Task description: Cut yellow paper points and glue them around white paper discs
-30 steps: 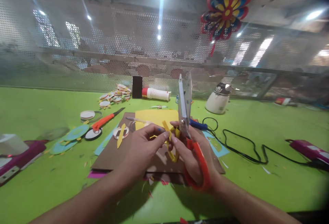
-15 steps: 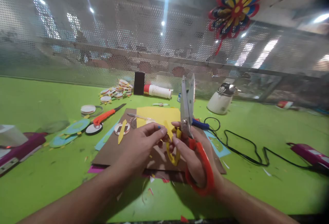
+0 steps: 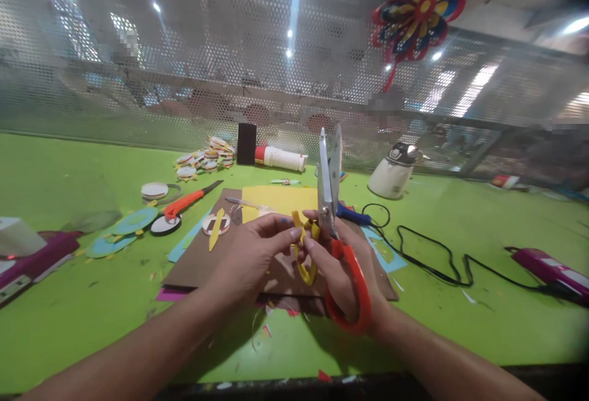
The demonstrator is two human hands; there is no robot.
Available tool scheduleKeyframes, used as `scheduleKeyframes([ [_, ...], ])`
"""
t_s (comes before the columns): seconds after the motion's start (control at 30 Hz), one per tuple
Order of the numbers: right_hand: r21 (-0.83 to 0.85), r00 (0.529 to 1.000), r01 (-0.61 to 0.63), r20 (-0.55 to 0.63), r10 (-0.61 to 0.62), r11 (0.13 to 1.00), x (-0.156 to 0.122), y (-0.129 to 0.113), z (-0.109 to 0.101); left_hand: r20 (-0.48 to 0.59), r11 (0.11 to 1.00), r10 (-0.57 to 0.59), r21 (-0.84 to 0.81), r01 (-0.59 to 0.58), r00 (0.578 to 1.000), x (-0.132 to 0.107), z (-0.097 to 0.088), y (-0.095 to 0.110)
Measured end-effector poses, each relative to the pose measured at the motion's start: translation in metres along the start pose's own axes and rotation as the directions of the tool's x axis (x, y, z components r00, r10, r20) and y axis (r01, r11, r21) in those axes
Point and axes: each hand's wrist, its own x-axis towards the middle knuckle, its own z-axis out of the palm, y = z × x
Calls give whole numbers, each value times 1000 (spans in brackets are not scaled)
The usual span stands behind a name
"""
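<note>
My left hand (image 3: 251, 258) pinches a curled yellow paper strip (image 3: 304, 264) between thumb and fingers. My right hand (image 3: 343, 269) also touches the strip with its fingertips while holding red-handled scissors (image 3: 332, 205), blades pointing up and slightly parted. Both hands hover over a brown cardboard sheet (image 3: 202, 263) with a yellow paper sheet (image 3: 276, 197) lying on its far part.
On the green table lie an orange utility knife (image 3: 188, 200), paper discs (image 3: 133, 222), a pile of round pieces (image 3: 205, 160), a glue bottle (image 3: 280, 158), a white pot (image 3: 393, 172), a black cable (image 3: 437, 257) and purple tools (image 3: 550, 268) at both sides. A mesh wall stands behind; a paper flower (image 3: 418, 5) hangs above.
The hands and scissors stay nearly in place, working the yellow strip; the camera view shifts slightly. Nothing is let go.
</note>
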Motion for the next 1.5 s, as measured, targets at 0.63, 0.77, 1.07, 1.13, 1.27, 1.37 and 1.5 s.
scheduleKeyframes([
  [0.63,-84,999,9,-31,-12,996,6,0,-19,43,955,29,294,-40,999,8,-14,7],
  [0.77,-100,999,33,-6,-34,994,8,-1,-21,56,934,48,352,-65,997,4,-16,11],
  [1.07,-165,995,90,48,-83,982,12,-8,-23,52,871,45,487,-64,998,-3,-5,22],
  [1.13,-145,997,71,45,-65,987,12,-7,-23,35,860,54,506,-64,998,-5,-2,25],
  [1.27,-155,999,14,50,-6,988,11,-7,-23,-37,890,150,441,-119,988,-3,-1,26],
  [1.37,-231,992,-15,116,42,973,11,-9,-20,-137,911,307,327,-249,942,0,-6,25],
  [1.5,-338,967,83,255,7,938,7,-10,-14,-262,896,437,211,-390,861,3,-11,28],
])
